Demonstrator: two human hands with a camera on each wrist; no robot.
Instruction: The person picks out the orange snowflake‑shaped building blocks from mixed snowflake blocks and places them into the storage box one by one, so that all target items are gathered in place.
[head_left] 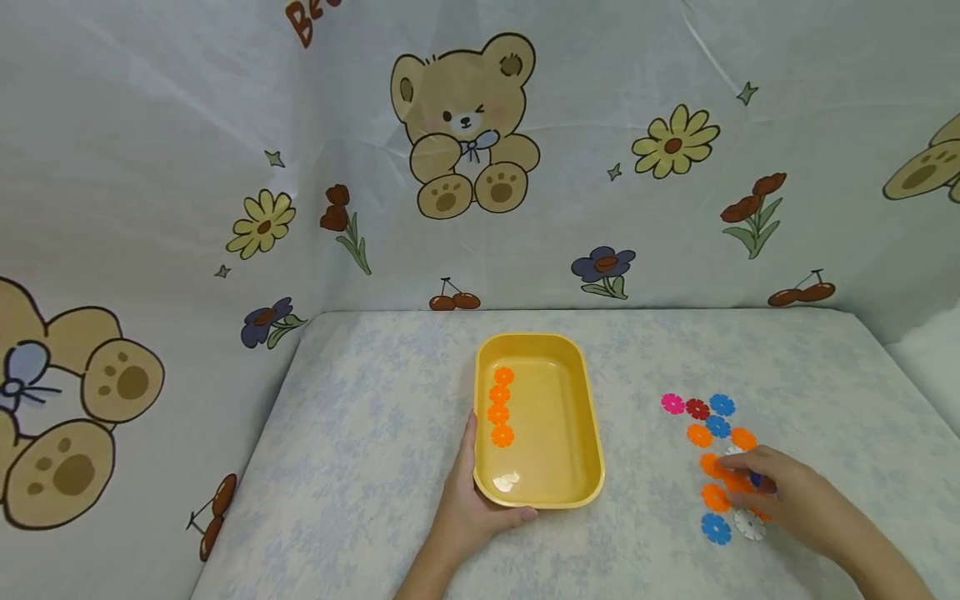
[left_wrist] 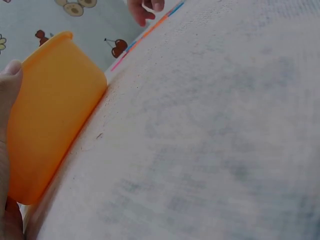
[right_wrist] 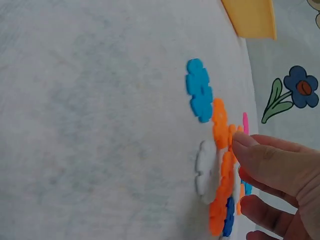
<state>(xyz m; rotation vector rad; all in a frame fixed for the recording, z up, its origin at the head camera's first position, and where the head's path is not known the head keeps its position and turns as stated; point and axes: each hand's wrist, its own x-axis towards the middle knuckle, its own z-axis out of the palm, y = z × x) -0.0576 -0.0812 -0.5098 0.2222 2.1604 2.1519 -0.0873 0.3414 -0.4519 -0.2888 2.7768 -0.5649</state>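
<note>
My left hand [head_left: 467, 510] grips the near left corner of a yellow plastic tray [head_left: 551, 433], its thumb along the near edge and its fingers at the left side. Inside the tray several orange flower-shaped plastic discs [head_left: 498, 414] lie in a column by the left wall. My right hand [head_left: 791, 493] is over a loose group of such discs, thumb and index finger apart, its fingertips at the orange discs [right_wrist: 220, 195]. Near that hand lie a white disc [head_left: 750, 525], a blue disc [head_left: 716, 528] and a dark blue disc [right_wrist: 229, 216], partly hidden.
Farther back in the group are a pink disc [head_left: 672, 403], a dark red disc [head_left: 697, 409] and blue discs [head_left: 722, 405]. A pale mottled cloth covers the table [head_left: 360, 467]. Behind it hangs a printed curtain [head_left: 570, 92] with bears and flowers.
</note>
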